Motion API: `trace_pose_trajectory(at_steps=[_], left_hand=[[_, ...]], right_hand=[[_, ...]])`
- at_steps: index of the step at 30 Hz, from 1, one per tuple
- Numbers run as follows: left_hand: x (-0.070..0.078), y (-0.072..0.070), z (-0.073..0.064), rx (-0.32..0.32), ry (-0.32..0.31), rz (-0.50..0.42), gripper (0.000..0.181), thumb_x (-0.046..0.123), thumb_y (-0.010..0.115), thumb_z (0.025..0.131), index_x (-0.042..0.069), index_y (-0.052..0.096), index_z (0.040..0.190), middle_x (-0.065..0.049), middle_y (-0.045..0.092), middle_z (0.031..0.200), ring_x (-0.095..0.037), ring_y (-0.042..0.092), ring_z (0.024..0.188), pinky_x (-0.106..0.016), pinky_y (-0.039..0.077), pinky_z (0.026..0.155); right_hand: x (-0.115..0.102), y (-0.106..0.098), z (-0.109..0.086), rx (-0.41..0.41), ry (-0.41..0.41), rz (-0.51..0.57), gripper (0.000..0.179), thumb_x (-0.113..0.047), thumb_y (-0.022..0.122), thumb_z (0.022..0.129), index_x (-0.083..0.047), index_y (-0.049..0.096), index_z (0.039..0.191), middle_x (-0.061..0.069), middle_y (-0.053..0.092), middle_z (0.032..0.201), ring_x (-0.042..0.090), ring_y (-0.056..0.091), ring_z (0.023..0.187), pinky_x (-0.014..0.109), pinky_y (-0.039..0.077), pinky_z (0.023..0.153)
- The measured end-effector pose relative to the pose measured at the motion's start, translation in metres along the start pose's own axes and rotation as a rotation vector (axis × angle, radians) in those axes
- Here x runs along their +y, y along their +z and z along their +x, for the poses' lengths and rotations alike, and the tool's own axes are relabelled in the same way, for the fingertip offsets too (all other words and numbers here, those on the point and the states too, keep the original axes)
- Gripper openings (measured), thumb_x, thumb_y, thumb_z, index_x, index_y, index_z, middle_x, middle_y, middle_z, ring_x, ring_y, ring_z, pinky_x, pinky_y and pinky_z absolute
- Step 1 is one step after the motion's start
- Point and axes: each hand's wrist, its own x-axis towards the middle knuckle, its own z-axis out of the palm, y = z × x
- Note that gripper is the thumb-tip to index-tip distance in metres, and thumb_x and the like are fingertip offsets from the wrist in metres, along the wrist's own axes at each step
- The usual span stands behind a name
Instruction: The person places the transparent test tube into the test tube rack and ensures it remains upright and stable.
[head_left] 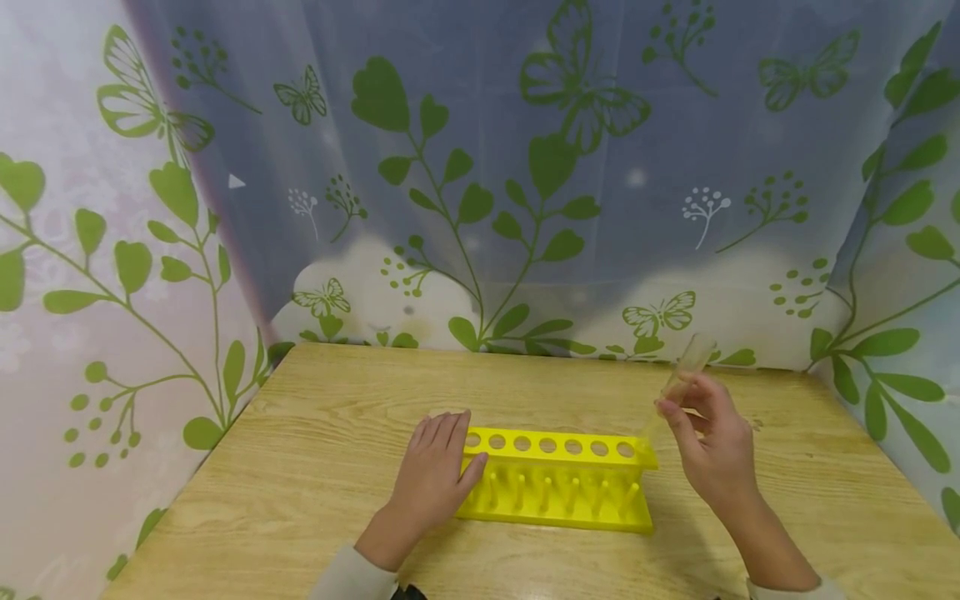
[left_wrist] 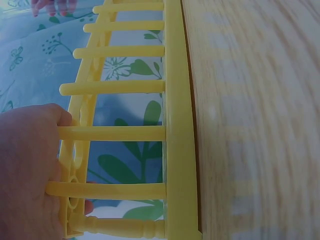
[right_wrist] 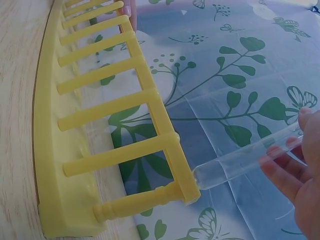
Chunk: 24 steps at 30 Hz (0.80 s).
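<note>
A yellow plastic test tube rack [head_left: 558, 518] stands on the table, with a row of round holes along its top bar and upright pegs below. My left hand [head_left: 433, 467] grips the left end of that top bar; in the left wrist view, part of the hand shows in front of the bar and a fingertip behind it. Beyond the rack's right end, my right hand [head_left: 716, 450] pinches a clear test tube [head_left: 696, 350] held tilted. In the right wrist view, the tube's rounded bottom [right_wrist: 204, 177] appears right by the end of the top bar; whether they touch I cannot tell.
The rack stands on a wood-grain table [head_left: 345, 392]. Behind the table hangs a blue and white curtain [head_left: 480, 167] printed with green leaves and butterflies, and similar cloth [head_left: 97, 350] covers the left side.
</note>
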Motion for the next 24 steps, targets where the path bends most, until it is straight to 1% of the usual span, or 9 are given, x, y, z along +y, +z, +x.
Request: trace_pose_trajectory(at_steps=[3, 9, 14, 24], left_hand=[[0.0, 0.0, 0.0002, -0.001, -0.003, -0.001, 0.061, 0.043, 0.047, 0.1, -0.001, 0.043, 0.142, -0.015, 0.05, 0.137, -0.032, 0.044, 0.129, -0.051, 0.028, 0.112], [-0.0001, 0.0, 0.001, -0.019, -0.01, 0.003, 0.06, 0.042, 0.047, 0.1, 0.0, 0.043, 0.143, -0.014, 0.05, 0.137, -0.032, 0.044, 0.13, -0.051, 0.027, 0.112], [0.0003, -0.0008, 0.0007, -0.029, -0.015, -0.003, 0.06, 0.042, 0.046, 0.1, 0.0, 0.043, 0.143, -0.014, 0.05, 0.137, -0.033, 0.043, 0.131, -0.052, 0.027, 0.112], [-0.0003, 0.0008, 0.0003, -0.011, -0.008, 0.001, 0.059, 0.041, 0.047, 0.1, 0.0, 0.044, 0.142, -0.014, 0.051, 0.137, -0.032, 0.044, 0.13, -0.052, 0.028, 0.112]], right_hand=[[0.0009, 0.0005, -0.0003, -0.001, -0.004, 0.0, 0.036, 0.002, 0.066, 0.088, 0.015, 0.052, 0.119, 0.014, 0.06, 0.086, -0.01, 0.06, 0.091, 0.007, 0.048, 0.076], [-0.0001, 0.0008, -0.0011, -0.024, -0.004, 0.04, 0.042, -0.016, 0.061, 0.094, 0.014, 0.051, 0.122, 0.014, 0.06, 0.088, -0.007, 0.063, 0.092, 0.009, 0.05, 0.076], [-0.0021, 0.001, -0.0007, -0.039, -0.005, 0.056, 0.038, -0.01, 0.06, 0.095, 0.014, 0.049, 0.123, 0.015, 0.06, 0.089, -0.009, 0.062, 0.095, 0.011, 0.05, 0.078], [-0.0013, 0.0042, -0.0039, -0.043, -0.006, 0.061, 0.036, 0.0, 0.061, 0.092, 0.015, 0.047, 0.122, 0.015, 0.059, 0.088, -0.009, 0.062, 0.095, 0.01, 0.049, 0.078]])
